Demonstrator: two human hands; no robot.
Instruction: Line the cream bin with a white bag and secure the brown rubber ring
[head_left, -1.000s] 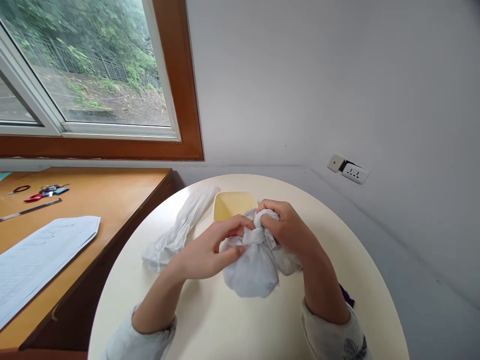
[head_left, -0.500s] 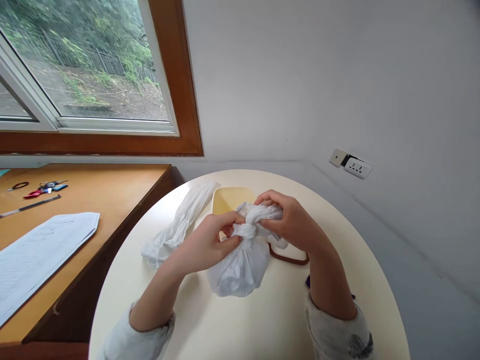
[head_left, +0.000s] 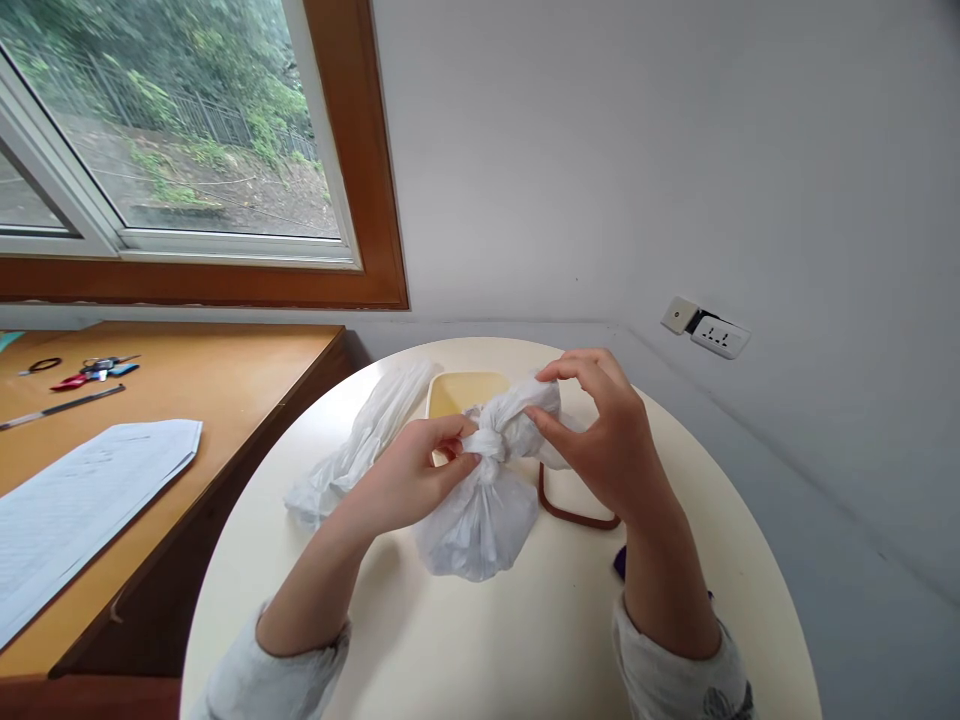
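Observation:
A white plastic bag point(head_left: 478, 530) with a full, rounded bottom is knotted at its neck. My left hand point(head_left: 412, 470) pinches the left side of the knot between thumb and fingers. My right hand point(head_left: 611, 430) grips the bag's loose twisted top, right of the knot, with thumb and index finger. What the bag contains cannot be made out. Just behind it stands a pale yellow bin point(head_left: 457, 390), partly covered by the bag and my hands. A brown rounded frame point(head_left: 577, 517) lies beside the bag, partly hidden by my right hand.
A second white plastic bag point(head_left: 367, 435) lies flattened on the round cream table point(head_left: 510, 660). Something dark purple point(head_left: 619, 562) shows by my right forearm. The wooden desk point(head_left: 247, 400) at left bears papers point(head_left: 105, 490), keys point(head_left: 97, 372) and a pen-like stick point(head_left: 64, 407).
My right hand has shifted up and right, drawing the bag's top out from the knot. My left hand has stayed on the knot, which moved slightly left and up.

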